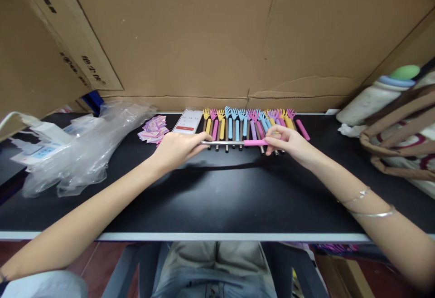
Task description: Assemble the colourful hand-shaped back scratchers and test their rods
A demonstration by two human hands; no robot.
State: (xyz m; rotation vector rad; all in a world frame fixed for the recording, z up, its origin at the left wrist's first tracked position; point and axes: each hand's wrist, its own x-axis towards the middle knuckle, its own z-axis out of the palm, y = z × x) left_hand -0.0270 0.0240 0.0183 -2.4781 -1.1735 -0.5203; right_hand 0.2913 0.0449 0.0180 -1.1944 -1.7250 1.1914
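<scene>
Level above the table, a back scratcher rod (226, 143) of shiny metal with a pink sleeve on its right part stretches between my two hands. My left hand (178, 146) is closed on the bare metal end. At the other end, my right hand (287, 140) pinches the pink sleeve with thumb and fingers. My fingers hide both tips, so no claw head shows on this piece. Just behind lies a row of back scratchers (230, 128) with claw heads in yellow, pink, blue and purple. A loose pink sleeve (302, 130) lies at the right end of that row.
Left of the row are a phone (186, 121) showing a timer and a pile of pink-purple cards (154, 129). Clear plastic bags (84, 153) and a white charger cover the left side. A bottle (370, 98) and a bag (401, 139) stand right. Cardboard (190, 39) walls the back.
</scene>
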